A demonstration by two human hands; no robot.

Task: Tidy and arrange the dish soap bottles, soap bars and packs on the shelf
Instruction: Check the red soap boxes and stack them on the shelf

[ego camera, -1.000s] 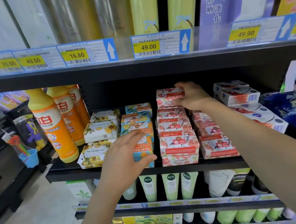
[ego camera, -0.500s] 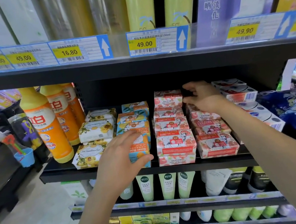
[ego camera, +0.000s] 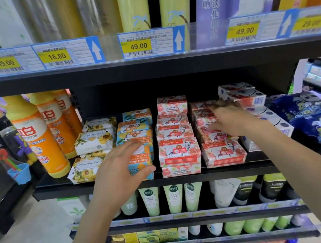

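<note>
The black shelf [ego camera: 50, 186] carries orange dish soap bottles [ego camera: 40, 144], stacked soap bars [ego camera: 178, 152], white boxes [ego camera: 242, 95] and a blue pack [ego camera: 320, 117]

Shop: price tags [ego camera: 56, 56] along shelf edge [ego camera: 146, 66], stacked boxed soap bars [ego camera: 178, 152] below.

Right hand [ego camera: 230, 120]: fingertips motion-blurred; contact with red soap boxes [ego camera: 205, 118] undeterminable.
Left hand [ego camera: 118, 168]: covers part of front blue Goat Soap box [ego camera: 141, 162].
Dish soap bottles [ego camera: 38, 140]: caps hidden behind upper shelf [ego camera: 146, 66].
Far-right price tag [ego camera: 311, 23]: blurred, illegible.
</note>
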